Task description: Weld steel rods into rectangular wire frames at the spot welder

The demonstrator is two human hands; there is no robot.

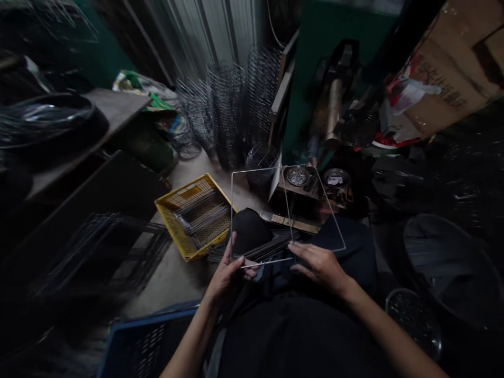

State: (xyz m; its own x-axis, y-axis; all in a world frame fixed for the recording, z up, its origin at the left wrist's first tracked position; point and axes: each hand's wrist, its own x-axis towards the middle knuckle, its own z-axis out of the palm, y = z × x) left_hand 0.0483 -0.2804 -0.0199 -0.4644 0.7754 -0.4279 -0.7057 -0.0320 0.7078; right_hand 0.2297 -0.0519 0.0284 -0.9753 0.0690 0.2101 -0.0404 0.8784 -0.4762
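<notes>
A thin rectangular wire frame [232, 210] with one cross wire stands tilted over my lap. My left hand [227, 270] pinches its near left corner, thumb up along the left side. My right hand [319, 265] lies with curled fingers on the near edge of the wire frame, close to where the cross wire meets it. Under the frame, a bundle of straight wire rods [268, 247] rests across my knees.
A yellow crate [177, 223] with wire pieces sits on the floor to the left. A blue crate [145, 344] is at the near left. Stacks of wire baskets [232, 105] stand behind. A small workbench with metal bowls [298, 176] is straight ahead. Dark tubs [452, 262] are at right.
</notes>
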